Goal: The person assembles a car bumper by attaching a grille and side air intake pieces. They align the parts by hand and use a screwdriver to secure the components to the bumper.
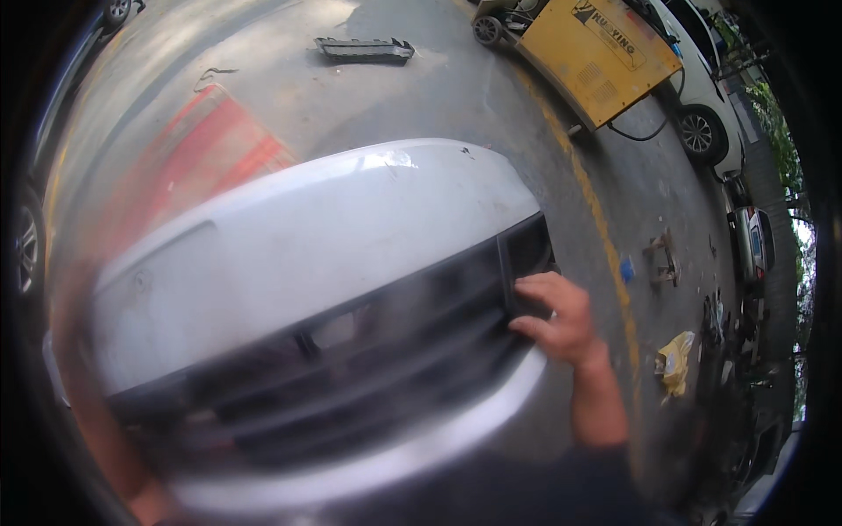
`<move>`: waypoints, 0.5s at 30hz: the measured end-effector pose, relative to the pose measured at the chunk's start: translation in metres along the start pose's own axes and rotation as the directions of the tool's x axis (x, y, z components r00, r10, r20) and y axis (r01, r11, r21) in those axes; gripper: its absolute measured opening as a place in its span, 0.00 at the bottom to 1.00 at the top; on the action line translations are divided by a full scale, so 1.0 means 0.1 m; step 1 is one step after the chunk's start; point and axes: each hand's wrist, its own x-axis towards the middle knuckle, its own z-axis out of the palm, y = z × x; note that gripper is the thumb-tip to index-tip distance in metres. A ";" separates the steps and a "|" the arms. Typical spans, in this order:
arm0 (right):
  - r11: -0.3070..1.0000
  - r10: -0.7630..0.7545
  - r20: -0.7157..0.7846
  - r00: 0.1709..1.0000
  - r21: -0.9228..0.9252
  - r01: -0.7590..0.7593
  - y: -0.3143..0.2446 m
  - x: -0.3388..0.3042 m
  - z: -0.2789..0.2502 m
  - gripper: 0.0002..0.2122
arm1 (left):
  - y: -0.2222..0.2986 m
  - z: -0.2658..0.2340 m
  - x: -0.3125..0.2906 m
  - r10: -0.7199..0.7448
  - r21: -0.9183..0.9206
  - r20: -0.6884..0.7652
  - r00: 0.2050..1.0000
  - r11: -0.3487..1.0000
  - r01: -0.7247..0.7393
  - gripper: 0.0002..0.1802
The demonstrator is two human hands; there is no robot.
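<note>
A large white car body panel (351,210) with a black slatted section (421,320) and a curved white lower rim spans the middle of the view, close to my body. On its right end, my right hand (561,316) is closed over the black edge, fingers above and thumb below. My left hand (74,294) is at the panel's left end, smeared by motion, so its fingers cannot be made out. The panel's lower left is blurred too.
A red mat-like patch (210,140) lies beyond the panel. Farther off is a black plastic grille piece (364,50). A yellow wheeled machine (596,57) stands far right, by a white car (702,123). A yellow bag (674,361) and a metal stand (664,259) are on the right.
</note>
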 end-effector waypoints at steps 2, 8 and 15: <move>0.991 -0.109 0.056 0.992 -0.069 0.113 0.07 0.06 -0.07 0.23 | 0.04 -0.02 -0.02 -0.009 0.046 0.010 1.000 0.999 0.009 0.34; 0.968 -0.224 0.109 0.968 -0.091 0.235 0.14 0.16 -0.11 0.22 | 0.04 -0.04 -0.06 0.021 0.140 -0.104 0.994 0.990 -0.007 0.35; 0.980 -0.198 0.170 0.965 0.018 0.197 0.23 0.22 -0.15 0.21 | 0.25 -0.06 -0.15 0.091 0.197 -0.077 0.993 0.978 -0.075 0.35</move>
